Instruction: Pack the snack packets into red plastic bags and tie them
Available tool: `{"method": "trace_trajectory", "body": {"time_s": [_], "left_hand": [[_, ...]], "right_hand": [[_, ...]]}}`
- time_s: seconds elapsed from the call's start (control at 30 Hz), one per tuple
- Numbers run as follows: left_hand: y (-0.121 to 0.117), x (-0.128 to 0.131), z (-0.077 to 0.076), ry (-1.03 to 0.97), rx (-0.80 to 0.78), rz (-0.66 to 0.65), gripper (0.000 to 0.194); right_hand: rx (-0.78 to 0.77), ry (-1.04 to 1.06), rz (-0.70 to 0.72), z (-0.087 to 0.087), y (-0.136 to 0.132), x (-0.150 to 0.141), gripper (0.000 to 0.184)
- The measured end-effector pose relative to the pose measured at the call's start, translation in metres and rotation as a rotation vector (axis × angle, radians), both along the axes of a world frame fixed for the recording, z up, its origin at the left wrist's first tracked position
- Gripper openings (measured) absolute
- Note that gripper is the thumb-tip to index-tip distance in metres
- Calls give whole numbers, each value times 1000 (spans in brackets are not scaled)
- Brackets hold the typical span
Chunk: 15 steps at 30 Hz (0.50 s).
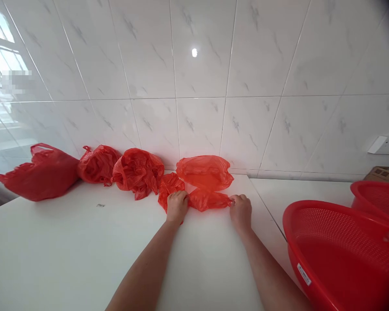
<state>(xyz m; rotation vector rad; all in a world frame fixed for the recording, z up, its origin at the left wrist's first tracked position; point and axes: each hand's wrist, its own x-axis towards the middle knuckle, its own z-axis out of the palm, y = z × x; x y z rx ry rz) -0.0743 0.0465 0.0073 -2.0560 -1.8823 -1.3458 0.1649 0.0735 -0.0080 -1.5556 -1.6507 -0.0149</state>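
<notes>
A thin red plastic bag point(205, 199) is stretched sideways between my two hands, close to the back wall. My left hand point(177, 206) is closed on its left end, beside a crumpled part of red plastic point(170, 185); whether that part belongs to the same bag I cannot tell. The bag's right end is gathered in the closed fingers of my right hand point(241, 211). Just behind it rests a puffed-out, see-through red section of plastic point(205, 170). To the left, a crumpled red bag point(138, 170) and another bunched red bag point(99, 164) sit against the wall.
A fuller red bag point(48, 175) with raised handles stands at the far left of the white table point(84, 255). On the right are a large red perforated basket point(330, 259) and a second red basket point(376, 198). Behind them is a cardboard box point(384, 173); a socket point(385, 144) is on the wall.
</notes>
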Motion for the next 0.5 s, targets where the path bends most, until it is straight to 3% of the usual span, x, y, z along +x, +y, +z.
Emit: {"method": "trace_trajectory", "body": {"time_s": [0.13,0.23,0.37,0.5], "left_hand": [[2,-24,-3,-185,99,161,19],[-1,-28,-1,-243,165,213,28],[-9,-8,5,-154,234,127,35],[-19,22,8,133,285,-138,34]], "right_hand": [[-32,106,-103,0,5,24,36],[-71,171,-66,1,-2,19,31],[-106,356,265,5,-22,-10,42],[-43,337,557,10,-39,-35,46]]}}
